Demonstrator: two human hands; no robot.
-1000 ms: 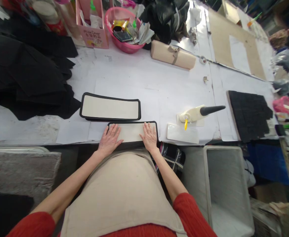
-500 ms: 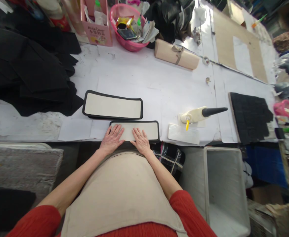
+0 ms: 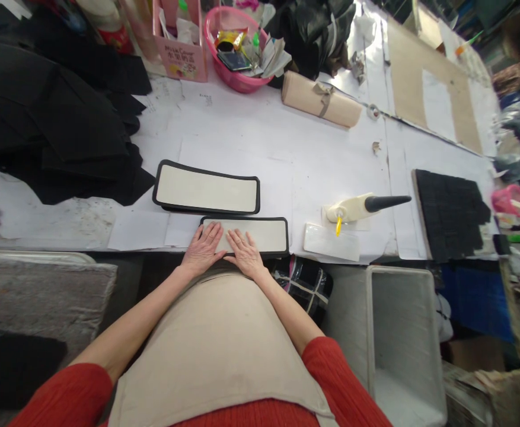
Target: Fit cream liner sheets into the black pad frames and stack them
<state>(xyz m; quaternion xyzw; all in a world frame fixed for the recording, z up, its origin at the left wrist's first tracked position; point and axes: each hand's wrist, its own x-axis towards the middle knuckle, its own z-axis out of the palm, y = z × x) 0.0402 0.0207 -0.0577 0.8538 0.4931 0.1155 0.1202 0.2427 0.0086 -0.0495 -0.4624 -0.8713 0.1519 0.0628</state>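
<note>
Both palms lie on a white rectangular panel with a black border (image 3: 268, 235) at the table's front edge. My left hand (image 3: 203, 249) rests flat on its left end, fingers stretched out. Close beside it, my right hand (image 3: 244, 252) presses flat near the panel's middle, fingers slightly spread. Just behind, a small stack of similar black-edged white panels (image 3: 207, 188) sits at a slight tilt. To the right are a cream-coloured tool with a black handle and yellow tip (image 3: 357, 207) and a pale flat slab (image 3: 331, 240).
Black sheets (image 3: 55, 130) are heaped on the left. At the back stand a pink box (image 3: 180, 59), a pink basin (image 3: 237, 83) and a tied beige roll (image 3: 322, 101). A black stack (image 3: 450, 213) lies on the right. Below the edge is a grey bin (image 3: 370, 332).
My right hand has slid left along the panel, closer to my left hand. My left hand stays flat on the left end. The view has shifted slightly.
</note>
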